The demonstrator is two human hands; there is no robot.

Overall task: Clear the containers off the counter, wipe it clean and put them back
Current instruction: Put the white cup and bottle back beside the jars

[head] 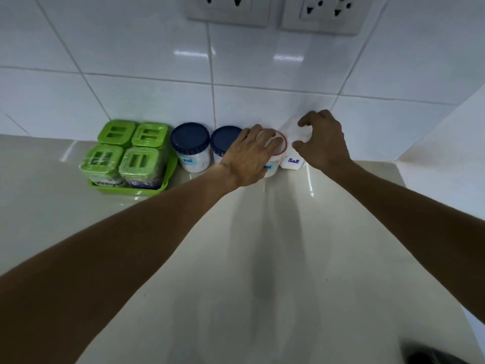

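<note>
Along the tiled back wall stands a row of containers on the pale counter (275, 245). My left hand (249, 156) lies over the lid of a white tub with a red rim (279, 153), fingers curled round its top. My right hand (324, 139) grips the top of a white container labelled Salt (292, 160) in the corner. Left of them stand two white jars with dark blue lids (191, 147), (223, 143); the first reads MSG. A green tray (126, 189) holds several green-lidded jars (132, 153).
White wall tiles rise behind the row, with two socket plates (228, 9), (322, 11) above. A side wall (446, 132) closes the corner on the right. A dark object (425, 354) shows at the bottom right edge.
</note>
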